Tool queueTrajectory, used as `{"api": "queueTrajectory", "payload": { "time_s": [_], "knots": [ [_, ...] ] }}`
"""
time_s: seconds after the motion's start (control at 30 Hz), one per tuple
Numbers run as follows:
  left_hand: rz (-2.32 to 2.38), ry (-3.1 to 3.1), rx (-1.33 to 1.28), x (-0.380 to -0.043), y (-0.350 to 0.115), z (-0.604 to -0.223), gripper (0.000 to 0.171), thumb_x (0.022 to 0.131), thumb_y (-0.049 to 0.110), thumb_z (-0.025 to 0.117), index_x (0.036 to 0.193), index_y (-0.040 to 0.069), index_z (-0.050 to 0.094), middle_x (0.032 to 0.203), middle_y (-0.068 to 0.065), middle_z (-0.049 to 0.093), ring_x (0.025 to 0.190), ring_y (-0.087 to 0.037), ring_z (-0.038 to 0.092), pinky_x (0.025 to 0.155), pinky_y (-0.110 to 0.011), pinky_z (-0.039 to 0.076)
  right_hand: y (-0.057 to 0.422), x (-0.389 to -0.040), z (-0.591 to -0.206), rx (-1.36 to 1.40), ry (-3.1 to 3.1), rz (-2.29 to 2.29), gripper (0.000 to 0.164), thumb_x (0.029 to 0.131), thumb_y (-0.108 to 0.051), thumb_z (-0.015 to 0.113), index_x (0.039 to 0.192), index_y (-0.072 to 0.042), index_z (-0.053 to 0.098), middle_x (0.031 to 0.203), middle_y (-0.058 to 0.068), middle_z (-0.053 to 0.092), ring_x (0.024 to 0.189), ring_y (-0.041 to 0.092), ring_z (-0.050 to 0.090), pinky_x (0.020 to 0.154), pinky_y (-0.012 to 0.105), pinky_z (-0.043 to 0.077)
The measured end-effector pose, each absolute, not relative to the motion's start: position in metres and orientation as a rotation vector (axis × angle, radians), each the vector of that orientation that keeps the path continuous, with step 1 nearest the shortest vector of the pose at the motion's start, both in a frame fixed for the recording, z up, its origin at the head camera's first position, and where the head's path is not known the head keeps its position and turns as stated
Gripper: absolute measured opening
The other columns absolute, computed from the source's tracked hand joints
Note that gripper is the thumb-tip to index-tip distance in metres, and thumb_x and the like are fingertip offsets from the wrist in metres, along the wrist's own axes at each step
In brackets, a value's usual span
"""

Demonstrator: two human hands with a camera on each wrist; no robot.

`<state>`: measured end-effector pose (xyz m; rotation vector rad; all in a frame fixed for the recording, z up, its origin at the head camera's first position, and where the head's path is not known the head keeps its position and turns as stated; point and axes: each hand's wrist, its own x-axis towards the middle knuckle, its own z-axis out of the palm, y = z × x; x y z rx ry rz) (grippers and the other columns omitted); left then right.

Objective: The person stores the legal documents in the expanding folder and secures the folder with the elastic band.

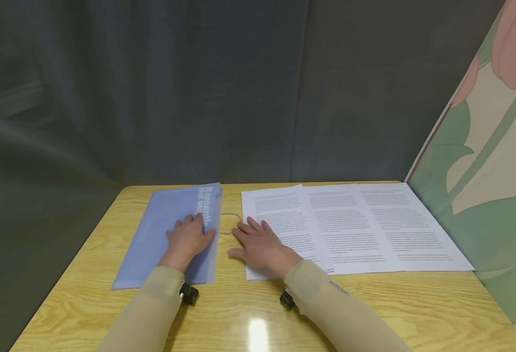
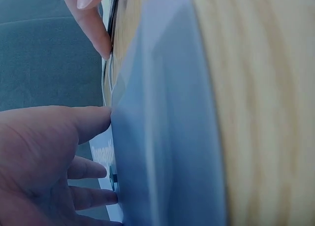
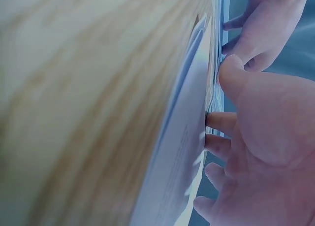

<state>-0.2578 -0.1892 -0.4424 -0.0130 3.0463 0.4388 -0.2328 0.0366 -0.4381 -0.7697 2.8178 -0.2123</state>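
A translucent blue document folder (image 1: 152, 239) with white lettering lies flat on the table's left side. My left hand (image 1: 186, 240) rests on it near its right edge, fingers spread; the left wrist view shows the thumb and fingertips of this hand (image 2: 39, 152) against the folder (image 2: 182, 117). A thin pale cord (image 1: 230, 213) loops out from the folder's right edge. Over the left part of the leftmost printed sheet (image 1: 280, 210) lies my right hand (image 1: 261, 247), fingers spread, its index fingertip at the cord. In the right wrist view, fingertips of that hand (image 3: 270, 142) meet the paper (image 3: 172, 152).
Two more printed sheets, a middle one (image 1: 341, 220) and a right one (image 1: 407, 220), overlap in a row beside the leftmost. All lie on a wood-grain table (image 1: 227, 318). A dark curtain (image 1: 218, 98) stands behind, a flower-patterned panel (image 1: 495, 171) at the right.
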Motion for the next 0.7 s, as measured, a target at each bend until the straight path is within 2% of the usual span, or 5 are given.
{"api": "queueTrajectory", "payload": {
  "time_s": [0.23, 0.47, 0.7],
  "knots": [
    [0.429, 3.013, -0.027, -0.256, -0.182, -0.437, 0.076, 0.108, 0.044, 0.064, 0.164, -0.004, 0.043, 0.163, -0.033, 0.044, 0.149, -0.061, 0.038, 0.110, -0.086, 0.031, 0.039, -0.232, -0.442, -0.773, 2.831, -0.279, 0.075, 0.112, -0.063, 0.046, 0.172, -0.019, 0.039, 0.180, 0.006, 0.028, 0.169, 0.029, 0.014, 0.133, 0.056, 0.014],
    [0.375, 3.052, -0.020, -0.262, -0.177, -0.442, 0.066, 0.104, 0.044, 0.066, 0.152, -0.001, 0.058, 0.149, -0.030, 0.057, 0.137, -0.061, 0.049, 0.100, -0.087, 0.038, 0.039, -0.229, -0.442, -0.782, 2.811, -0.294, 0.076, 0.112, -0.062, 0.047, 0.173, -0.019, 0.037, 0.181, 0.007, 0.027, 0.169, 0.030, 0.013, 0.133, 0.057, 0.014],
    [0.342, 3.023, -0.021, -0.254, -0.172, -0.431, 0.072, 0.108, 0.047, 0.063, 0.160, -0.001, 0.050, 0.163, -0.033, 0.044, 0.155, -0.057, 0.031, 0.110, -0.086, 0.029, 0.041, -0.228, -0.436, -0.773, 2.803, -0.264, 0.075, 0.112, -0.064, 0.047, 0.173, -0.021, 0.038, 0.180, 0.005, 0.027, 0.169, 0.029, 0.015, 0.133, 0.056, 0.015]
  ]
}}
